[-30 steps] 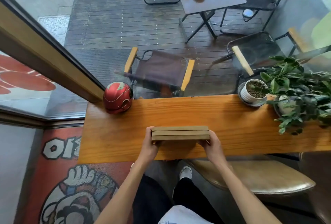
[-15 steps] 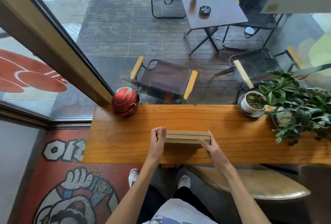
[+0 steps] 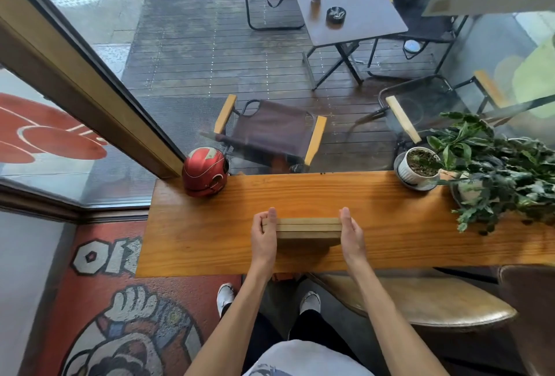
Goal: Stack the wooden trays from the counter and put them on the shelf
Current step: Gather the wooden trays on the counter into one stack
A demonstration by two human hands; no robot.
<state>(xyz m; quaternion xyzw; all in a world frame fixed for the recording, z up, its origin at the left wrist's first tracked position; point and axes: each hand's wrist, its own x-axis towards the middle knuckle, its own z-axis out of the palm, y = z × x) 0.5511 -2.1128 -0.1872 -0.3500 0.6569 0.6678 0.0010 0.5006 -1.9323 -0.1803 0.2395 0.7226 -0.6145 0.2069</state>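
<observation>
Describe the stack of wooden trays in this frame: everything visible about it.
The stack of wooden trays looks like three flat, pale wood pieces with edges lined up, seen nearly edge-on from the near side. It sits level over the middle of the orange wooden counter, casting a shadow beneath; whether it rests on the surface or is slightly lifted cannot be told. The left hand grips its left end and the right hand presses flat against its right end.

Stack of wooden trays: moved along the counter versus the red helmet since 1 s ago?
No clear shift. The stack of flat wooden trays sits at the same spot right of the round red helmet, between both hands; only the camera moved.
</observation>
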